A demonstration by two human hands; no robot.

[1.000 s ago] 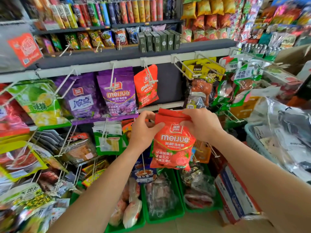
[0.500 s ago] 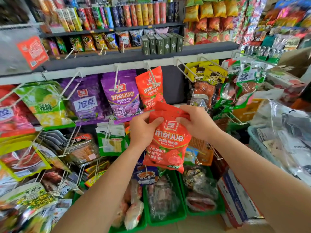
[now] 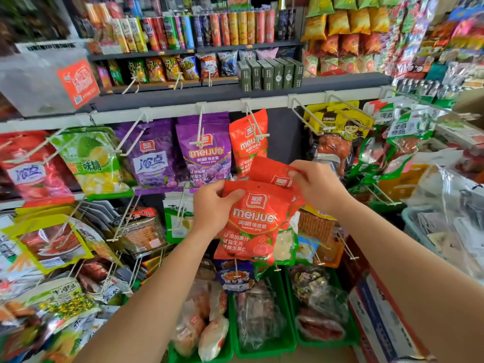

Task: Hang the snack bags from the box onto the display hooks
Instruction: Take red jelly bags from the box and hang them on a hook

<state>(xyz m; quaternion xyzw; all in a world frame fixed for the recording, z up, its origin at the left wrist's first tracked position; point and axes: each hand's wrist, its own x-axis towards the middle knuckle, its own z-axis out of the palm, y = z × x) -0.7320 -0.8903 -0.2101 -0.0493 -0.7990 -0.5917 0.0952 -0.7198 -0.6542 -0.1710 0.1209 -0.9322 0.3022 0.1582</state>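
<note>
My right hand [image 3: 315,187] pinches the top of one red bag [image 3: 272,172] just below the white hook [image 3: 255,127], my left hand [image 3: 213,208] clamps the other red bags [image 3: 255,221] lower still, so I may miss its hole or drop them.

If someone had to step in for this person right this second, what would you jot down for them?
Left hand: grips the top left corner of a red Meijue gummy bag, the front one of a small stack.
Right hand: pinches the top of a second red bag, lifted apart behind the first.
Target hook: already carries a hanging red bag, right of the purple bags.
Done: stack brought up near the hook.
Left: thread each held bag's hole onto the hook. The box is not identifiable here.
</note>
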